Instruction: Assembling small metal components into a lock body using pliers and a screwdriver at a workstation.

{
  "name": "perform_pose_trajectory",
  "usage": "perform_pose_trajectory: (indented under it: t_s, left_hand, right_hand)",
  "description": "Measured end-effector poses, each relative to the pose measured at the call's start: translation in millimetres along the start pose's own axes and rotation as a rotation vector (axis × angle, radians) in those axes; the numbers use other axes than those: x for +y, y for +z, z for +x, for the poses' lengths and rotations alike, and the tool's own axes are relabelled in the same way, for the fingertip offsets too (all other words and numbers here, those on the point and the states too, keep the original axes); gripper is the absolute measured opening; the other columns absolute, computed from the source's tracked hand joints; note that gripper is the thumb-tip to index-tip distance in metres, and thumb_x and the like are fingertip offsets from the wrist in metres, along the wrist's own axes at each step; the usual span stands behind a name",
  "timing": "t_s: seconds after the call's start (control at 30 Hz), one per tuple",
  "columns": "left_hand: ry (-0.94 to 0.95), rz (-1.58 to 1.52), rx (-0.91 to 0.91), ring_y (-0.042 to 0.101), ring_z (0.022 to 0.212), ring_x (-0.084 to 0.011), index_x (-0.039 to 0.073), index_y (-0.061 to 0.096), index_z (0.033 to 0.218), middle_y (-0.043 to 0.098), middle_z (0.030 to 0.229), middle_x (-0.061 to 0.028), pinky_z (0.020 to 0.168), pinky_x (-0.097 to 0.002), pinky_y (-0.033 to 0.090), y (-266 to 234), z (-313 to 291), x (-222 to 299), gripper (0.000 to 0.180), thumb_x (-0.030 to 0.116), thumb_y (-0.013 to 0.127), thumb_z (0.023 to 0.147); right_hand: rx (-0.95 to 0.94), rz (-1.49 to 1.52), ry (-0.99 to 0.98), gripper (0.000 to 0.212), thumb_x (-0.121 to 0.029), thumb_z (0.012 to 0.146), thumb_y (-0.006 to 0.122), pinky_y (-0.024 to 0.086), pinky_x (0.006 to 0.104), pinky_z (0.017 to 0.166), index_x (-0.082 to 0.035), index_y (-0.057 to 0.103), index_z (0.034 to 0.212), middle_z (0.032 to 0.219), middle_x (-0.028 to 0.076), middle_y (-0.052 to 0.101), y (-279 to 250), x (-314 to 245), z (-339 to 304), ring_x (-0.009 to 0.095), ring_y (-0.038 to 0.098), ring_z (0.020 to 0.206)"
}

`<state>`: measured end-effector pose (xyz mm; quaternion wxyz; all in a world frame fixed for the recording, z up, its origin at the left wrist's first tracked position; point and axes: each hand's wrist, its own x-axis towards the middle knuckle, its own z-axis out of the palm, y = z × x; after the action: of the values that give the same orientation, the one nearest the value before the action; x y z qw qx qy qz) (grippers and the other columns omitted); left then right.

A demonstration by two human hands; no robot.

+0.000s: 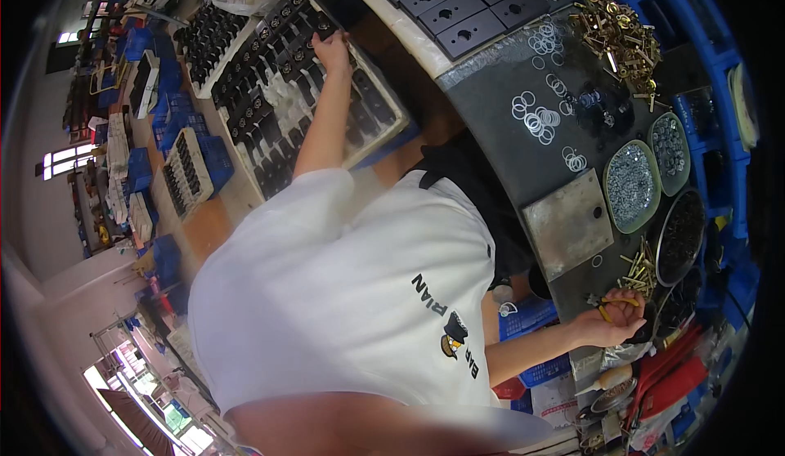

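My left hand (331, 52) reaches to the far edge of a shallow, light-walled crate (379, 88). Its fingers are closed at a small black part (325, 28) with a round end. Rows of similar black parts (253, 121) lie in that crate, with crumpled white wrapping (284, 100) among them. On the right, at the bench, my right hand (615, 319) is turned palm up and curled around pliers (606, 307) with yellow handles. Their dark jaws point left. Just beyond this hand lies a pile of brass-coloured pins (640, 270).
The dark bench (507, 113) carries a flat metal plate (568, 223), white rings (540, 119), brass fittings (617, 35) and green trays (631, 186) of small metal parts. Black plates with holes (458, 6) stand at the back. Blue bins (724, 80) line the right side.
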<state>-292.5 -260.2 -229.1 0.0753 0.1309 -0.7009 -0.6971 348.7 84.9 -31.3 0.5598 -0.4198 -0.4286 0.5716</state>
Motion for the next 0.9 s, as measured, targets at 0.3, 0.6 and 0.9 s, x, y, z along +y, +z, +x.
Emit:
perform_pose_trajectory:
  t_s: [0.3, 0.6, 0.9]
  left_hand:
    - [-0.089, 0.494, -0.246, 0.072, 0.061, -0.0217, -0.001, 0.048, 0.148, 0.079, 0.098, -0.0175, 0.058, -0.0337, 0.055, -68, -57, 33, 0.059, 0.011, 0.071, 0.095]
    - [-0.372, 0.37, -0.357, 0.078, 0.08, -0.0334, 0.007, 0.006, 0.166, 0.062, 0.131, -0.0274, 0.07, -0.0382, 0.068, -51, -139, 51, 0.113, 0.005, 0.084, 0.084]
    - [0.015, 0.434, -0.293, 0.063, 0.078, -0.0116, 0.006, 0.063, 0.109, 0.068, 0.092, -0.0048, 0.057, -0.0312, 0.044, -33, -137, 108, 0.044, 0.048, 0.075, 0.101]
  right_hand:
    - [0.091, -0.085, 0.029, 0.064, -0.052, 0.111, 0.041, 0.042, 0.0319, 0.065, 0.007, 0.065, 0.114, 0.09, 0.011, 0.06, 21, -3, 3, 0.019, 0.052, 0.074]
    - [0.207, -0.184, -0.017, 0.053, -0.044, 0.111, 0.046, 0.05, 0.033, 0.062, 0.004, 0.069, 0.116, 0.096, 0.012, 0.071, 17, 5, 4, 0.022, 0.064, 0.075]
    - [-0.122, -0.468, 0.065, 0.034, -0.027, 0.108, 0.06, 0.048, 0.0263, 0.063, 0.005, 0.072, 0.114, 0.089, 0.007, 0.073, 35, -40, 13, 0.012, 0.062, 0.071]
